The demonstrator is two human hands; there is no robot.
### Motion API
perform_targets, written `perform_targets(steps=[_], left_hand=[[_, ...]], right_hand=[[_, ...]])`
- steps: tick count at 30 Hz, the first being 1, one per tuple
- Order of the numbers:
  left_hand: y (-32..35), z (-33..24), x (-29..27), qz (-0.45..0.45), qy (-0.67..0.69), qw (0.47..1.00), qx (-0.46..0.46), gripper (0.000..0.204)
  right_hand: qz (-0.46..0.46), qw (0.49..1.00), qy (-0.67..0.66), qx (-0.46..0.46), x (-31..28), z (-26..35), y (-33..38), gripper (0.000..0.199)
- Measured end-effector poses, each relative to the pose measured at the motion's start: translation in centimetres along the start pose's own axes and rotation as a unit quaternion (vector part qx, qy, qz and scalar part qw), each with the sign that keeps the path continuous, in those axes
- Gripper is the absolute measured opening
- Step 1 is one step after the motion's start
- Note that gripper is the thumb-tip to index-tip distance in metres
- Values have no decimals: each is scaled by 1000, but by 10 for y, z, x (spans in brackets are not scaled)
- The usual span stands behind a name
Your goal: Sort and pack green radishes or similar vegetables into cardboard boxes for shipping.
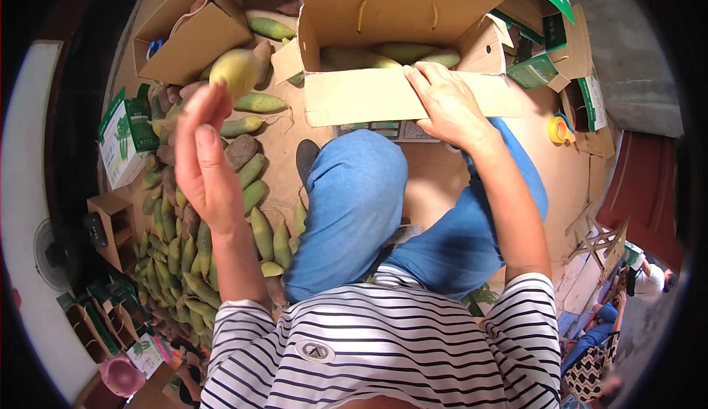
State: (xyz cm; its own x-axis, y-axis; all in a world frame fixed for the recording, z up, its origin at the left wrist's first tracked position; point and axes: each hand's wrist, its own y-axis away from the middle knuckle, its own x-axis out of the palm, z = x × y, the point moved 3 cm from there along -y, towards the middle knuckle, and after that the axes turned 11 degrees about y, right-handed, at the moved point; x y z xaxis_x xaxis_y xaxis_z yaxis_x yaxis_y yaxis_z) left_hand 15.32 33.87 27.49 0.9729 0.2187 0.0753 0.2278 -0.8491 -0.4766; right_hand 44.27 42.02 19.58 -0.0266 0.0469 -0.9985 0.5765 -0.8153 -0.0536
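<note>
My left hand (206, 151) is raised over the left side, fingers stretched out. At its fingertips is a motion-blurred, yellowish-green radish (236, 73); whether the fingers still touch it I cannot tell. With fingers extended, my right hand (450, 103) lies on the front flap of an open cardboard box (354, 99). Several green radishes (405, 53) lie inside that box, partly hidden by the flap. Beneath the box, part of a flat device (383, 130) with a panel shows between my knees.
Many green radishes (188, 254) cover the floor at left. Another open carton (195, 44) stands at far left, near a green-and-white box (122, 140). A yellow tape roll (560, 130) lies at right. A fan (53, 254) stands by the left wall. Another person (597, 328) is at lower right.
</note>
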Motion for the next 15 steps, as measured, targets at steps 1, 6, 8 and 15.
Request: perform_targets(steps=[1, 6, 8, 15], left_hand=[[-12, -10, 11, 14, 41, 998, 39, 41], [-50, 15, 46, -19, 142, 988, -64, 47], [-39, 39, 32, -44, 107, 987, -114, 53], [141, 173, -124, 23, -280, 932, -229, 32]], right_hand=[[-13, 1000, -3, -5, -1, 1, 1, 66], [-13, 1000, -1, -6, -1, 1, 5, 65], [-18, 1000, -11, -12, 0, 2, 6, 65], [-4, 999, 35, -37, 4, 1, -5, 72]])
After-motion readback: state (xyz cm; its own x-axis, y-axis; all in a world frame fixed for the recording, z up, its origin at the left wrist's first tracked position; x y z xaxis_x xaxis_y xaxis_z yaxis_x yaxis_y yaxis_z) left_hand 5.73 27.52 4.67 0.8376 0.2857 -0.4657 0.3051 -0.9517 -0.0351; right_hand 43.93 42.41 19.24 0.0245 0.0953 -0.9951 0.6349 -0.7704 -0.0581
